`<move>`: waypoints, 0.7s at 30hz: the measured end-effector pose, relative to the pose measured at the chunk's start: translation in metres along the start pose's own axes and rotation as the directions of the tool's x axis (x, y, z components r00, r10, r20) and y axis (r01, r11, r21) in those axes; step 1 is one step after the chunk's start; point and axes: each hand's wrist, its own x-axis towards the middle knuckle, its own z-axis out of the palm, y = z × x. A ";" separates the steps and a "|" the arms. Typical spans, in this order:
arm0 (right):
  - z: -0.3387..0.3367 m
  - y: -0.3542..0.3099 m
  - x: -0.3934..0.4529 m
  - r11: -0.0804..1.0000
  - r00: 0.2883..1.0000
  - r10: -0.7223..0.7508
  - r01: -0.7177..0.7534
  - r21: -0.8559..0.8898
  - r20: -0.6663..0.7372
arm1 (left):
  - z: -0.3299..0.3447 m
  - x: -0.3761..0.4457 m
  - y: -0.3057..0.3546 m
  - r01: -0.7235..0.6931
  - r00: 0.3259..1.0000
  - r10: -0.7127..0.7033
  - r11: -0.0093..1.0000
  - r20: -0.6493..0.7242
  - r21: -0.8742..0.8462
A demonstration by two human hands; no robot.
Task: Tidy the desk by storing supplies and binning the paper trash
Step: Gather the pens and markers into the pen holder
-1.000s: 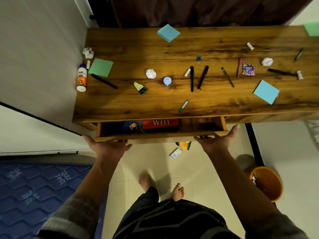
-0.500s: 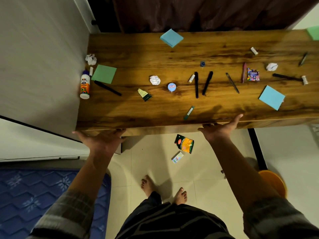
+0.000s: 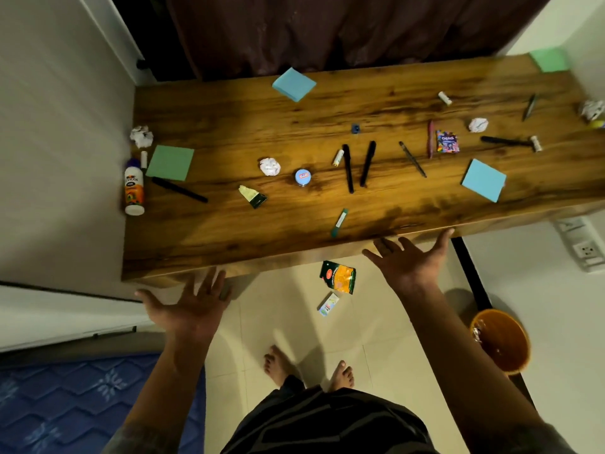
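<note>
**Both hands empty at the desk's front edge, clutter untouched**

The left hand (image 3: 190, 309) and the right hand (image 3: 409, 263) hover with fingers spread and straight, holding nothing, just off the front edge of the wooden desk (image 3: 229, 244). No drawer shows below the edge from this angle.

Everything to be sorted lies on the desktop. Nearest the right hand is a small teal stick (image 3: 339, 222), close to the edge. Further in lie two black pens (image 3: 348, 168) (image 3: 367, 163) side by side, a thinner dark pen (image 3: 412, 159), and a round blue-lidded tin (image 3: 302, 177) whose label is too small to read. These look light and rigid; the pens should pinch best at mid-barrel, and being round they may roll if nudged.

The paper trash is crumpled white balls: one (image 3: 270, 166) beside the tin, one (image 3: 141, 136) at the left end, one (image 3: 478, 125) toward the right. They should be nearly weightless and soft, taking any loose grasp. The orange bin (image 3: 501, 342) stands on the floor to the right.

Sticky-note pads, blue (image 3: 294, 84) (image 3: 483, 180) and green (image 3: 170, 162), will likely lift best by their edges. A glue bottle (image 3: 134, 191) lies at the left end; its label cannot be made out. A small colourful packet (image 3: 447, 142) reads "GEMS".
</note>
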 end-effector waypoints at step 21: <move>0.023 -0.100 -0.077 0.994 0.942 -0.098 0.109 -0.018 0.320 | 0.105 -0.029 -0.117 0.176 0.852 -0.493 0.587 0.176 0.790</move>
